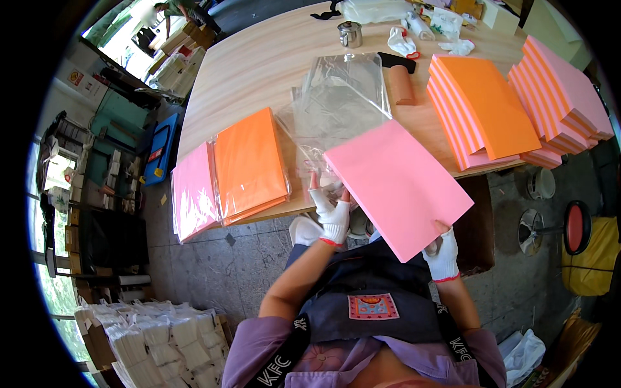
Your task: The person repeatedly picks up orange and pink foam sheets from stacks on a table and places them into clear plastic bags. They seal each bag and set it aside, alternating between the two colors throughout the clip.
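Observation:
My right hand (442, 253), in a white fingerless glove, grips the lower right edge of a pink paper stack (401, 187), thumb on top. The stack is tilted above the table's front edge, its far corner over the clear plastic bags (346, 90). My left hand (331, 215), gloved the same way, is at the near edge of a clear bag, beside the stack's left side. Its thumb and forefinger stand apart with the bag's film at them; the other fingers are partly hidden. Bagged orange paper (251, 165) and bagged pink paper (194, 187) lie to the left.
Tall piles of orange and pink paper (482, 107) (559, 97) stand at the right. A brown block (402, 85), a metal cup (350, 34) and white gloves (402, 42) are farther back. A stool (577, 226) stands right; wrapped white bundles (162, 343) lie lower left. Another person (184, 13) bends over boxes far left.

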Demonstrator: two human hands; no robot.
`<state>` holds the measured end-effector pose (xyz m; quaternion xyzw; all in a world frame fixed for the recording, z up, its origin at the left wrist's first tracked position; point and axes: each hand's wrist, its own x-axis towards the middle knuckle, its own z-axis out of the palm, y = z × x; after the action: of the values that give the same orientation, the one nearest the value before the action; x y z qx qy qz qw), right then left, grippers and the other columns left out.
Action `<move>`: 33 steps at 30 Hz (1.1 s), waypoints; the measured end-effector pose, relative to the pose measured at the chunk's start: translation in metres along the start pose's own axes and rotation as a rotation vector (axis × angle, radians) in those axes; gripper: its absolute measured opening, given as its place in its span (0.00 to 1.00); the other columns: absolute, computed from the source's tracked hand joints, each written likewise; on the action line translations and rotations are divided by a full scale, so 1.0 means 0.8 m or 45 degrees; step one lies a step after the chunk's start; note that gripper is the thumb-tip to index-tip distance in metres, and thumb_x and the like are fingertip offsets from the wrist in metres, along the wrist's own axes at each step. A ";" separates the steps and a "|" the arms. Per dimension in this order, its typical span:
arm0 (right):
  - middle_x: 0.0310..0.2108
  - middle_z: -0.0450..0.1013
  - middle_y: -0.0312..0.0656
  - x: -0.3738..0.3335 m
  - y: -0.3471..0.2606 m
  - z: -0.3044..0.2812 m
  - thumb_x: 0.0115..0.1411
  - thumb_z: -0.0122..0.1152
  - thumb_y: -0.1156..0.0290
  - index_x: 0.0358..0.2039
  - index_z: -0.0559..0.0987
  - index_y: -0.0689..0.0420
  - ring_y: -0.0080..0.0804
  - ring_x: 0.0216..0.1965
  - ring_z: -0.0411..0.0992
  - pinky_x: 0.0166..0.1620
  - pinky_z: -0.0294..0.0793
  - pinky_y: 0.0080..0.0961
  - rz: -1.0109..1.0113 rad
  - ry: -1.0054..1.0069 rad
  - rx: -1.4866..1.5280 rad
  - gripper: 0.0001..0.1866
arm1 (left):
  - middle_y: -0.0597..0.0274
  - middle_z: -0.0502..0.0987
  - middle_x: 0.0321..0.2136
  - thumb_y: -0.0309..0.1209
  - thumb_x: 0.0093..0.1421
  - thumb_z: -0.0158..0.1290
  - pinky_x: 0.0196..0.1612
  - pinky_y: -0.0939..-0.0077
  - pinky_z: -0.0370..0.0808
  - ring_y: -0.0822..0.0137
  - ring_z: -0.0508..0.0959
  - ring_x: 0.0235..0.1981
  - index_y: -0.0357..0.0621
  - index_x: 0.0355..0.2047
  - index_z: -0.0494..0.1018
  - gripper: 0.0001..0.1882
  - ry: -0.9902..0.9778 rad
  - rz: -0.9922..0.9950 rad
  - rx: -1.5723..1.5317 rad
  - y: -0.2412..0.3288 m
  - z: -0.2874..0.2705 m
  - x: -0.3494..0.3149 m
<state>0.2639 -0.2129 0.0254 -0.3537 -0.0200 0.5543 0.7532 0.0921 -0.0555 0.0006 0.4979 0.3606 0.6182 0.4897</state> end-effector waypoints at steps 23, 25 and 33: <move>0.22 0.67 0.34 -0.005 0.073 -0.011 0.56 0.54 0.73 0.48 0.64 0.50 0.19 0.10 0.61 0.10 0.55 0.15 0.007 0.177 -0.276 0.19 | 0.55 0.76 0.35 0.26 0.63 0.41 0.37 0.70 0.78 0.61 0.78 0.33 0.35 0.41 0.70 0.11 0.195 -1.075 -0.742 -0.142 -0.049 -0.099; 0.22 0.68 0.33 0.000 0.075 -0.007 0.57 0.53 0.73 0.47 0.65 0.50 0.18 0.12 0.62 0.11 0.57 0.14 -0.031 0.197 -0.253 0.17 | 0.56 0.76 0.35 0.28 0.64 0.41 0.38 0.70 0.78 0.61 0.78 0.34 0.37 0.41 0.71 0.12 0.142 -1.085 -0.741 -0.145 -0.038 -0.106; 0.22 0.67 0.33 0.013 0.083 0.002 0.58 0.52 0.73 0.44 0.67 0.52 0.18 0.14 0.64 0.12 0.61 0.12 -0.085 0.126 -0.257 0.13 | 0.53 0.75 0.42 0.34 0.61 0.42 0.47 0.61 0.74 0.56 0.76 0.43 0.37 0.43 0.70 0.16 0.090 -1.159 -0.746 -0.149 -0.054 -0.140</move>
<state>0.2128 -0.1944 -0.0141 -0.4538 -0.0505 0.5060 0.7317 0.0820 -0.1310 -0.1506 0.1130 0.3688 0.4348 0.8137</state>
